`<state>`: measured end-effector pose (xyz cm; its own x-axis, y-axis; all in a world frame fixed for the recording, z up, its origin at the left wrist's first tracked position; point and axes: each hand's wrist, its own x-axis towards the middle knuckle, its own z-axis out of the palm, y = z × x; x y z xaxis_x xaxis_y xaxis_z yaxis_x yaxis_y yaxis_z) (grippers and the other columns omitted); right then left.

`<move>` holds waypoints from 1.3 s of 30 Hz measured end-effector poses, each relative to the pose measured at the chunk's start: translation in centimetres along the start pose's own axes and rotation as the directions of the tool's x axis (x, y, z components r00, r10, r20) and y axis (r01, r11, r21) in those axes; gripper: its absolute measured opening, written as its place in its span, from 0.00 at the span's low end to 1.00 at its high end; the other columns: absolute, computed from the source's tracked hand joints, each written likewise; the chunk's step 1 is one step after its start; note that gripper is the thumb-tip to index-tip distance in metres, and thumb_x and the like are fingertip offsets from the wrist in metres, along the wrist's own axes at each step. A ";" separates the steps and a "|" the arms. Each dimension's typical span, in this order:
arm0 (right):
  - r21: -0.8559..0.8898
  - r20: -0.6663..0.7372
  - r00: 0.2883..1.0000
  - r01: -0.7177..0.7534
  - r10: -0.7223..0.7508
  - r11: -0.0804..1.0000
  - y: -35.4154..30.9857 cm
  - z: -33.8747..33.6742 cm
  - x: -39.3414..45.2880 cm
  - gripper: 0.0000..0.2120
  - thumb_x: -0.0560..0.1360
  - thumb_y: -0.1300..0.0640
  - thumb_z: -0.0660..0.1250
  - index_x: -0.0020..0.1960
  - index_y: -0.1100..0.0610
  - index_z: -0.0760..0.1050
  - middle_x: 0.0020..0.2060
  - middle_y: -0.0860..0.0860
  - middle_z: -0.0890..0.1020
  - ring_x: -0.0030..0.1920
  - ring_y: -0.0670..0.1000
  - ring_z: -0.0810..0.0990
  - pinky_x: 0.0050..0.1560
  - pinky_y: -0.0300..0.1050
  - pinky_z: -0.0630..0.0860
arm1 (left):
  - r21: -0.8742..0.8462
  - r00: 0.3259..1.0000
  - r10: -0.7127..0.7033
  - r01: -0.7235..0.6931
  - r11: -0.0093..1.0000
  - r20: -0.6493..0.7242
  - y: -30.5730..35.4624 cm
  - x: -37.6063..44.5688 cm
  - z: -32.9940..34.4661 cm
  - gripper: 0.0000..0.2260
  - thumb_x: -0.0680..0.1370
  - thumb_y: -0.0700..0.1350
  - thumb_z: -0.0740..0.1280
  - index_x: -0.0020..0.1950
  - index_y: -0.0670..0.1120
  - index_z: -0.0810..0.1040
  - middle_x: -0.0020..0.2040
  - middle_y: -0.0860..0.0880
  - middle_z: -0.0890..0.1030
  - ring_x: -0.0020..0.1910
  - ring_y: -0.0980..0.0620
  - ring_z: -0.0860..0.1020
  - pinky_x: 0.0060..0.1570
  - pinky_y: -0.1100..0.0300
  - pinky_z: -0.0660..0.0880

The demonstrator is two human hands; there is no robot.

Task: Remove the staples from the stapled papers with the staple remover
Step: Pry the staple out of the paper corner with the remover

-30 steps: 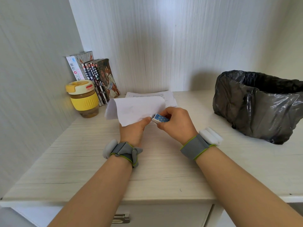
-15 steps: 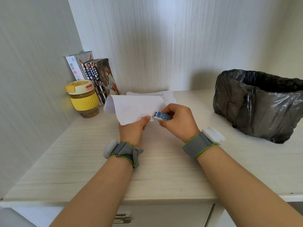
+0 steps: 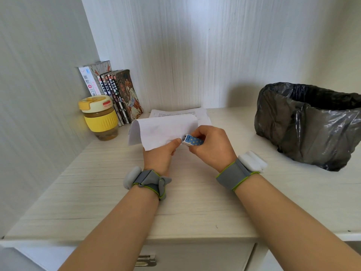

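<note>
My left hand (image 3: 160,153) holds a folded white stapled paper (image 3: 160,132) off the desk, thumb pinching its near right corner. My right hand (image 3: 212,147) grips a small blue staple remover (image 3: 193,140) with yellow dots. Its white jaw end sits right at the paper's corner beside my left thumb. The staple itself is too small to see. More printed sheets (image 3: 195,114) lie flat on the desk behind the held paper.
A black-lined waste bin (image 3: 310,124) stands at the right on the pale wooden desk (image 3: 191,208). A yellow-lidded jar cup (image 3: 100,117) and a row of books (image 3: 117,94) stand at the back left against the walls. A drawer handle (image 3: 145,260) shows below the desk edge.
My right hand drew the staple remover slightly right of the paper's corner, then brought it back against the corner. The paper has stayed raised in my left hand.
</note>
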<state>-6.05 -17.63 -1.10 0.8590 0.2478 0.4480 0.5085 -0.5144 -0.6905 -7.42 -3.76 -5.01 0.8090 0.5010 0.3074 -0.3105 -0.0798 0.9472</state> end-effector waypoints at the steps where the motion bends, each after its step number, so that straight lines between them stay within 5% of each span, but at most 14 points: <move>1: -0.008 -0.002 1.000 0.001 -0.001 1.000 0.0 0.1 0.0 0.08 0.65 0.64 0.70 0.44 0.60 0.79 0.41 0.54 0.82 0.39 0.49 0.75 0.43 0.44 0.75 | 0.004 1.000 0.007 -0.007 1.000 0.003 0.0 0.0 0.0 0.16 0.69 0.39 0.72 0.23 0.52 0.75 0.21 0.56 0.72 0.22 0.59 0.68 0.34 0.58 0.68; 11: 0.016 -0.005 0.999 -0.045 0.045 0.999 -0.2 0.4 -0.2 0.07 0.64 0.61 0.72 0.42 0.59 0.79 0.33 0.49 0.76 0.35 0.48 0.73 0.38 0.40 0.71 | -0.028 1.000 -0.024 0.023 0.999 -0.012 0.2 0.0 0.1 0.06 0.61 0.47 0.71 0.26 0.56 0.77 0.21 0.57 0.72 0.22 0.59 0.67 0.36 0.56 0.67; 27: -0.025 0.011 0.999 0.032 -0.032 0.999 0.3 0.9 0.0 0.07 0.67 0.60 0.71 0.43 0.61 0.76 0.38 0.52 0.78 0.37 0.49 0.72 0.39 0.40 0.68 | -0.107 0.998 -0.060 0.059 0.993 -0.001 -0.4 0.3 0.0 0.16 0.69 0.37 0.71 0.24 0.54 0.77 0.21 0.57 0.71 0.22 0.59 0.66 0.34 0.58 0.64; 31: 0.105 -0.109 0.993 0.056 -0.044 0.993 -0.2 0.8 0.2 0.08 0.65 0.61 0.73 0.44 0.61 0.78 0.38 0.52 0.79 0.38 0.48 0.73 0.39 0.36 0.69 | 0.028 0.996 0.005 -0.008 1.000 0.089 -0.1 -0.3 0.7 0.11 0.60 0.48 0.74 0.31 0.43 0.75 0.23 0.57 0.73 0.23 0.61 0.68 0.32 0.62 0.65; 33: 0.151 -0.178 0.984 0.049 -0.021 0.987 -0.4 0.6 0.3 0.08 0.64 0.63 0.72 0.43 0.61 0.78 0.37 0.50 0.79 0.37 0.48 0.74 0.39 0.34 0.69 | 0.030 0.997 -0.018 0.016 0.999 0.077 -0.1 -0.4 1.0 0.09 0.57 0.50 0.74 0.27 0.48 0.77 0.22 0.56 0.72 0.22 0.59 0.67 0.32 0.60 0.65; 39: 0.038 -0.139 0.990 0.015 -0.010 0.999 1.0 -0.7 0.7 0.09 0.63 0.66 0.70 0.42 0.57 0.79 0.39 0.50 0.79 0.41 0.51 0.76 0.46 0.50 0.76 | -0.087 0.996 -0.089 0.090 0.992 0.012 -0.5 0.2 0.7 0.10 0.56 0.49 0.74 0.20 0.52 0.73 0.21 0.56 0.72 0.22 0.57 0.68 0.40 0.54 0.67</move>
<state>-4.97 -18.54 -1.01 0.8374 0.1363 0.5294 0.5235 -0.4789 -0.7047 -6.81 -4.21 -5.38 0.8393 0.4958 0.2231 -0.2793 0.0410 0.9593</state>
